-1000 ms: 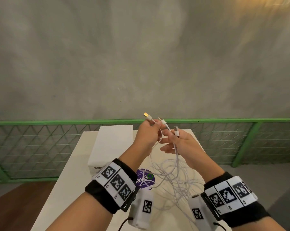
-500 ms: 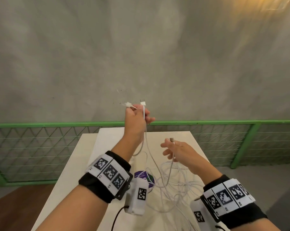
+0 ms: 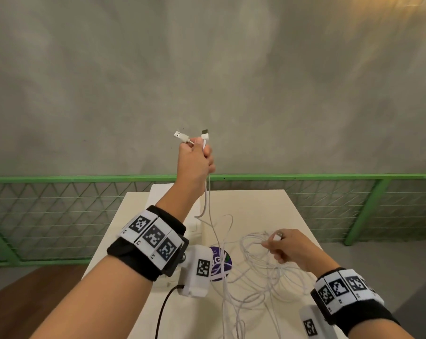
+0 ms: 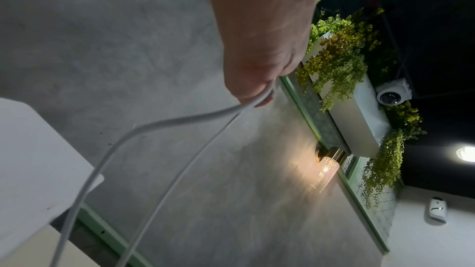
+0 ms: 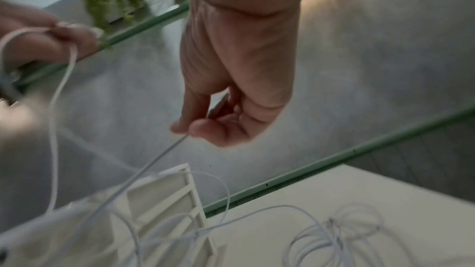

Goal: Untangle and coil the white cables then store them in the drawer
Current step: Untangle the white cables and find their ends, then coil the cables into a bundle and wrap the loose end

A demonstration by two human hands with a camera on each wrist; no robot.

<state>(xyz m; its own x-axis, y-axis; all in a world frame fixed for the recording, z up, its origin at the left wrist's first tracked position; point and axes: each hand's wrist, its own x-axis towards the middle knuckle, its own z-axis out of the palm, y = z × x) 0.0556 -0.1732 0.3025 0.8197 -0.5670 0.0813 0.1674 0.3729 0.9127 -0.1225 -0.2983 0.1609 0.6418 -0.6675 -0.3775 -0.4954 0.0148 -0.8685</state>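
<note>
My left hand [image 3: 197, 149] is raised high and grips two white cables just below their USB plugs [image 3: 205, 134]. Both cables [image 4: 180, 119] hang from the fist down to the table. My right hand [image 3: 273, 241] is low on the right, just above the table, and pinches the plug end of a thinner white cable [image 5: 164, 153]. A loose tangle of white cables [image 3: 263, 280] lies on the table under and beside it. The white drawer unit [image 5: 164, 198] stands at the back left of the table, mostly hidden by my left arm in the head view.
The cream table [image 3: 275, 206] ends at a green railing with wire mesh [image 3: 329, 178] in front of a grey concrete wall. A round purple sticker [image 3: 219, 264] lies near the table's middle. A black lead [image 3: 163, 311] runs from my left wrist camera.
My left hand has risen well above the railing with the two plug ends. My right hand has dropped down and to the right with its cable end, so the hands are now far apart.
</note>
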